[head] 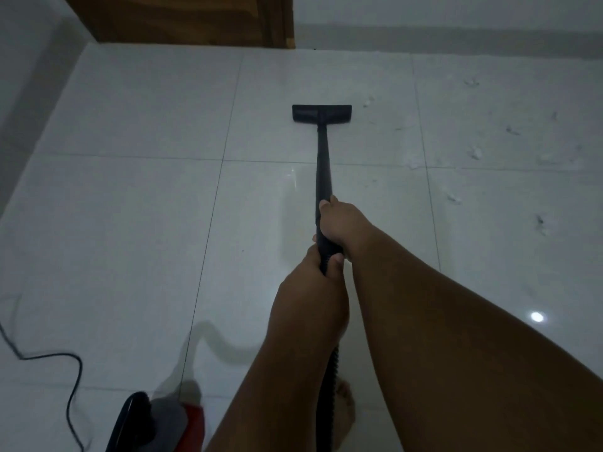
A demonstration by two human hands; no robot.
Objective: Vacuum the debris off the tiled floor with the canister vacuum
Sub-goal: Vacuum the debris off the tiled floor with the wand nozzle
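A black vacuum wand (323, 164) runs away from me to a flat black floor head (321, 113) resting on the white tiled floor (146, 207). My right hand (339, 223) grips the wand higher up. My left hand (313, 272) grips it just below, where the ribbed black hose (328, 386) begins. Small white and dark bits of debris (474, 153) lie scattered on the tiles to the right of the floor head. The red and black canister (156, 425) sits at the bottom left.
A black power cord (70, 386) snakes across the floor at the lower left. A wooden door (182, 17) stands at the far wall, with white walls on the left and at the back. My bare foot (346, 402) shows beneath my arms.
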